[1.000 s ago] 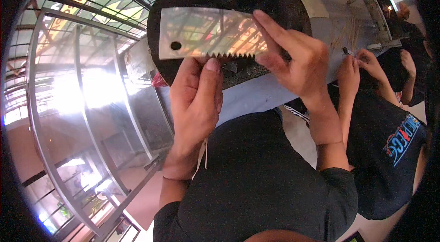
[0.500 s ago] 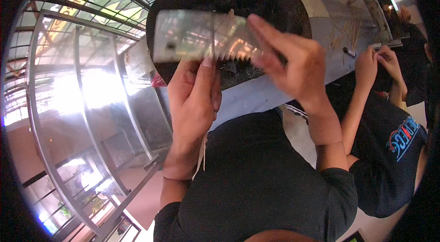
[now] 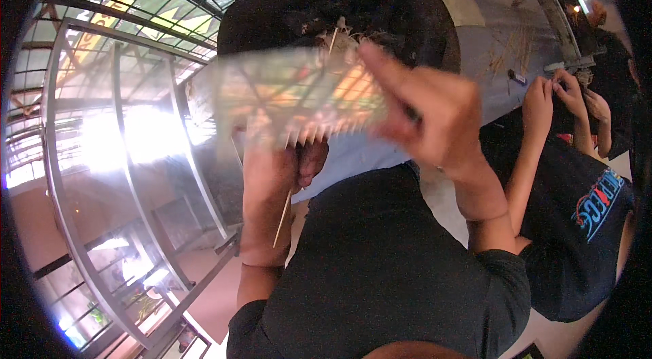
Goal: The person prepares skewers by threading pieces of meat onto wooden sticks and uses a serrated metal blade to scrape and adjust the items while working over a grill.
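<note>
My right hand [image 3: 438, 111] is closed on the end of a broad, shiny cleaver-like blade [image 3: 272, 91], its handle hidden in my grip. Motion blurs the blade, and its lower edge looks jagged. My left hand [image 3: 268, 179] is partly covered by the blade, fingers curled round a thin bamboo stick [image 3: 283, 220]. The stick's lower end slants out below that hand; a thin pale length shows above the blade too. Whether blade and stick touch, I cannot tell. Beyond both hands lies a large, dark rounded tub [image 3: 272, 12] with pale shavings [image 3: 346, 34] in it.
A grey-covered table [image 3: 475, 40] extends to the right, bearing thin sticks [image 3: 513, 46] and a small dark marker-like object [image 3: 517, 77]. A co-worker's hands [image 3: 553, 94] are close by on the right. Metal rack bars [image 3: 129, 148] stand at my left.
The blade has come down toward me and now overlaps my left hand. My left hand has shifted slightly lower, and more of the stick shows below it. The co-worker's hands have moved slightly.
</note>
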A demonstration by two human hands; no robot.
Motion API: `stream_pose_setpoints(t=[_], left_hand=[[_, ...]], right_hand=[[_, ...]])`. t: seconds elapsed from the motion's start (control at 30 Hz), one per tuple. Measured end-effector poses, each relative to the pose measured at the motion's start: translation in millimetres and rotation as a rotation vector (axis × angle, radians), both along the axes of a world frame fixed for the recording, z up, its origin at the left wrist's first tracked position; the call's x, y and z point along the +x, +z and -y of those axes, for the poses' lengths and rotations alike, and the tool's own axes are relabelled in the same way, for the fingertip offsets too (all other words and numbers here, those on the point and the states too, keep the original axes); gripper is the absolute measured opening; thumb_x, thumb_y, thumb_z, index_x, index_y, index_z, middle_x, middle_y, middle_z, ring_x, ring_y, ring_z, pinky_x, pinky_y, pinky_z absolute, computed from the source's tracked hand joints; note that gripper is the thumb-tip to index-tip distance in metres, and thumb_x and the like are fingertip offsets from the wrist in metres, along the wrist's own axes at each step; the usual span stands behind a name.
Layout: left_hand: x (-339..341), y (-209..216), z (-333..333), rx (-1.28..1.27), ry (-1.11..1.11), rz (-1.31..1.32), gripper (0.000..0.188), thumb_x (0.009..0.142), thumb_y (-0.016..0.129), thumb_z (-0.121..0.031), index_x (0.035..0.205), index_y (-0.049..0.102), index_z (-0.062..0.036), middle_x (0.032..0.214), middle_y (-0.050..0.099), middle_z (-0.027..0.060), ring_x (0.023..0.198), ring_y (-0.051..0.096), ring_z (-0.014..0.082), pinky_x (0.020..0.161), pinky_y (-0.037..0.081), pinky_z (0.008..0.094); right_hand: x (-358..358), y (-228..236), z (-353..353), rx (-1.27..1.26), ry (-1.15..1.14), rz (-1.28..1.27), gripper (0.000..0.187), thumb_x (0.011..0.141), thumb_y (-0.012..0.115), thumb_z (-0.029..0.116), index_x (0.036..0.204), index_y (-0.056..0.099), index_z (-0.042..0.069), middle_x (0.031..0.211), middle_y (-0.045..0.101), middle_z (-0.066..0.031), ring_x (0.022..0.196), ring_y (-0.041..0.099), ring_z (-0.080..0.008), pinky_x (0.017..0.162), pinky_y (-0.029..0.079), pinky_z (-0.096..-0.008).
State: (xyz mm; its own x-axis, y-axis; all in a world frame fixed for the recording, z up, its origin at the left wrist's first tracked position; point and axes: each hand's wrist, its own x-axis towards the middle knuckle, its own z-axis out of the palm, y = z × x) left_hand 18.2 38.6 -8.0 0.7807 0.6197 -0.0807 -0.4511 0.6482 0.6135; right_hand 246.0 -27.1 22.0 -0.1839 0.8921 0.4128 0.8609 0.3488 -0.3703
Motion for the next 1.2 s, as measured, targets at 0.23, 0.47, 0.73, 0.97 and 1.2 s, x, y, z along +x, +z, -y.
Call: stream_pose_setpoints(t=[0.23, 0.47, 0.73, 0.97, 1.2], left_hand=[[23, 17, 7, -0.015, 0.253, -0.256, 0.029, 0.098, 0.051, -0.026, 0.112, 0.058, -0.0014, 0.072, 0.059, 0.0052, 0.052, 0.056, 0.014, 0.04, 0.038, 0.0259], [29, 13, -12, 0.038, 0.579, -0.273, 0.033, 0.1, 0.05, -0.029, 0.124, 0.053, -0.0072, 0.083, 0.055, 0.0009, 0.066, 0.056, 0.0104, 0.05, 0.042, 0.0209], [18, 16, -14, 0.342, 0.866, -0.38, 0.027, 0.099, 0.054, -0.023, 0.119, 0.055, -0.0053, 0.087, 0.063, 0.0074, 0.07, 0.061, 0.0111, 0.054, 0.048, 0.0229], [18, 20, 0, 0.313, 1.022, -0.351, 0.021, 0.099, 0.054, -0.02, 0.113, 0.055, -0.0048, 0.09, 0.067, 0.0125, 0.068, 0.063, 0.0136, 0.053, 0.049, 0.0245], [25, 11, 34, 0.438, 0.977, -0.389, 0.014, 0.099, 0.053, -0.016, 0.107, 0.053, -0.0045, 0.094, 0.067, 0.0181, 0.068, 0.063, 0.0181, 0.055, 0.048, 0.0263]], right_hand=[[9, -19, -9, 0.032, -0.019, -0.181, 0.063, 0.095, 0.047, 0.055, 0.127, 0.06, 0.003, 0.095, 0.07, -0.0172, 0.069, 0.068, -0.0198, 0.063, 0.051, -0.0304], [15, -24, -4, -0.04, -0.046, -0.676, 0.057, 0.095, 0.052, 0.048, 0.126, 0.06, 0.001, 0.103, 0.07, -0.0169, 0.083, 0.066, -0.0149, 0.073, 0.05, -0.028], [20, -21, 15, -0.166, -0.07, -0.716, 0.054, 0.089, 0.066, 0.041, 0.123, 0.061, 0.0, 0.087, 0.069, -0.0074, 0.079, 0.061, -0.0103, 0.073, 0.048, -0.0277], [22, -31, 39, -0.184, -0.124, -1.246, 0.028, 0.083, 0.074, 0.025, 0.095, 0.066, 0.001, 0.077, 0.064, -0.0016, 0.072, 0.058, -0.0093, 0.068, 0.047, -0.0256], [-7, -11, 22, 0.11, -0.168, -1.273, 0.018, 0.085, 0.072, 0.011, 0.098, 0.062, 0.001, 0.086, 0.067, -0.0073, 0.068, 0.054, -0.0067, 0.062, 0.042, -0.0213]])
